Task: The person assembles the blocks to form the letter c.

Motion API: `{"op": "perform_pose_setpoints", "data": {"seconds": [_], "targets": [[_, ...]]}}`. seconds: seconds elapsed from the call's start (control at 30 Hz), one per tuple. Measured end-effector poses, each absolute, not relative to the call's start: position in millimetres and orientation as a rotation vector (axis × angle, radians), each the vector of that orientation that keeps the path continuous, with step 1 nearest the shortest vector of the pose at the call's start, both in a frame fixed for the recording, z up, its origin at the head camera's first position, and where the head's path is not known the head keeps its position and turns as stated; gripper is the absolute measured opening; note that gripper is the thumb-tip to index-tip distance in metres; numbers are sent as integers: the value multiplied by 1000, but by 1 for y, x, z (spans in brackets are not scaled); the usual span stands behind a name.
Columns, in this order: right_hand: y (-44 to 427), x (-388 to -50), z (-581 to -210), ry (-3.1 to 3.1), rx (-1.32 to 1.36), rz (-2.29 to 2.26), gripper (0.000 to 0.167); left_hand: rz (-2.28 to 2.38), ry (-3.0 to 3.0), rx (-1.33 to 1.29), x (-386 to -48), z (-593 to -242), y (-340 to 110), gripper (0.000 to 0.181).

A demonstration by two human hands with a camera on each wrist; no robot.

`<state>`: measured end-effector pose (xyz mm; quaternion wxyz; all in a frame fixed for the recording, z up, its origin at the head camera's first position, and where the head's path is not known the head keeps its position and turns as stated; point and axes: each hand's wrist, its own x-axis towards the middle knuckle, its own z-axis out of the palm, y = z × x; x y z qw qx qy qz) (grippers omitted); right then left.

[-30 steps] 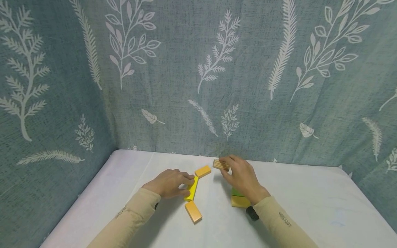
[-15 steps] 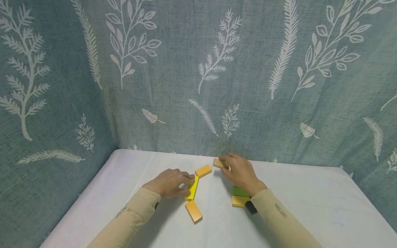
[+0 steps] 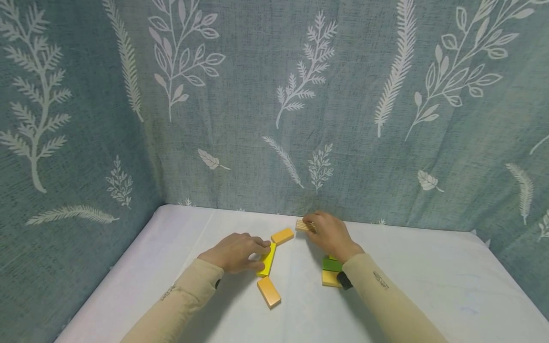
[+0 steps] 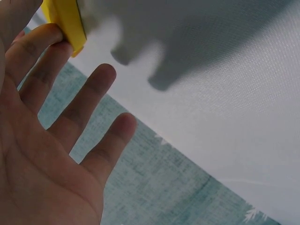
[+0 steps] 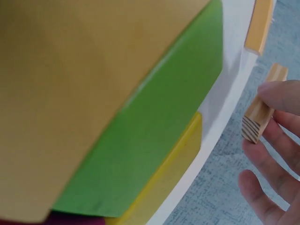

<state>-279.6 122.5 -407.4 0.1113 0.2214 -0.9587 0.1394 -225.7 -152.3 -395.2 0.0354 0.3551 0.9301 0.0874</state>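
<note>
The left hand (image 3: 235, 253) pinches a long yellow block (image 3: 268, 261) between thumb and fingertips; in the left wrist view the yellow block (image 4: 69, 26) is at the upper left, with two fingers stretched away from it. The right hand (image 3: 332, 234) holds a striped wooden block (image 3: 302, 225) near the table's back edge. In the right wrist view the thumb lies on one face of the wooden block (image 5: 259, 111) and fingers are behind it. An orange block (image 3: 282, 236) stands by the yellow block's far end, another orange block (image 3: 269, 292) by its near end.
Under the right forearm are a green block (image 3: 331, 265) and a tan block (image 3: 330, 278); the right wrist view shows the green block (image 5: 159, 122) large, beside a yellow one (image 5: 176, 168). A patterned curtain (image 3: 240, 119) rises behind the white table (image 3: 309, 314).
The right forearm has shifted slightly left, uncovering more of the green block. The right hand keeps its hold on the wooden block. The left hand has stayed nearly still on the yellow block.
</note>
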Motion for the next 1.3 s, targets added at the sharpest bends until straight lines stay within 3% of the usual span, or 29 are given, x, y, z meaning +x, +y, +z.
{"op": "perform_pose_setpoints", "data": {"seconds": [1.3], "targets": [[117,-288,-405,-3087,636,411,29,241,2854,1091,-225,-392,-150,28]]}}
